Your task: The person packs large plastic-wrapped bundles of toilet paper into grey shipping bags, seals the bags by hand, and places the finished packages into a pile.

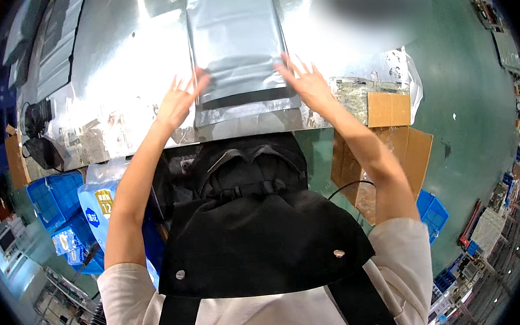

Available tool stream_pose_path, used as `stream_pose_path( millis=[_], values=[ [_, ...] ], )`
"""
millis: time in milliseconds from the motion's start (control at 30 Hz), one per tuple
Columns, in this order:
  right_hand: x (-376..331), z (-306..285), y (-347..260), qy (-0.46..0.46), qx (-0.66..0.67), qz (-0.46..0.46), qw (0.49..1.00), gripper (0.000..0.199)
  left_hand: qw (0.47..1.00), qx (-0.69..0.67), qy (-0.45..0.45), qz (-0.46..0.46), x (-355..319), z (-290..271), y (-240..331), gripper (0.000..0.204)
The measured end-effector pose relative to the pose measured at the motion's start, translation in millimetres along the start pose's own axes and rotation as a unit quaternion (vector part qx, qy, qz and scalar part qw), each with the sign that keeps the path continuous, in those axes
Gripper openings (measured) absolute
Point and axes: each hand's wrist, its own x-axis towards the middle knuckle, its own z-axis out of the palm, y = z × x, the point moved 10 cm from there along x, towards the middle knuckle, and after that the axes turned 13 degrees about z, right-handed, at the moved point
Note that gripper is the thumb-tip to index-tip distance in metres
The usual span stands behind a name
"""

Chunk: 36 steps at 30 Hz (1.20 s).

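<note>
A grey plastic mailer bag (235, 36) lies flat on the metal worktable, its long sides running away from me. Across its near part runs a dark band, with a paler flap below it. My left hand (177, 102) is at the bag's left edge, fingers spread and thumb on or just over the plastic. On the opposite edge, my right hand (310, 90) has its fingers apart too, the inner fingertips at the bag's side. Both sets of fingertips are slightly smeared by motion. Neither hand appears to grip anything.
The shiny worktable (124, 63) extends to both sides. Grey bags (59, 50) are stacked at its far left, near a black object (42, 152). A cardboard box (402, 151) stands below the right edge; blue crates (58, 200) are at lower left. The far right is blurred.
</note>
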Motion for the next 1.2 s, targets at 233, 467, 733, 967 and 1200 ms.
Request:
stream_pose_path(
  millis=[233,467,733,967,1200],
  values=[
    [2.0,32.8,38.5,-0.140,0.031,-0.023,0.989,0.015,0.978,-0.205,-0.024,0.018,-14.6,23.8,-8.2,0.016],
    [109.5,74.3,100.3,-0.298,0.137,0.177,0.928,0.014,0.893,-0.423,-0.021,-0.150,45.5,41.8,-123.8,0.019],
    [132.0,152.6,135.3,-0.040,0.360,0.448,0.818,0.020,0.642,-0.559,0.319,-0.417,38.6,152.6,-177.9,0.033],
    [157.8,41.0,140.8,-0.155,0.697,0.393,0.580,0.078,0.306,-0.797,0.296,-0.429,144.7,41.3,-115.6,0.048],
    [138.6,-147.1,239.4,0.047,0.709,0.211,0.671,0.080,0.371,-0.805,0.330,-0.323,276.7,-87.8,-81.6,0.048]
  ],
)
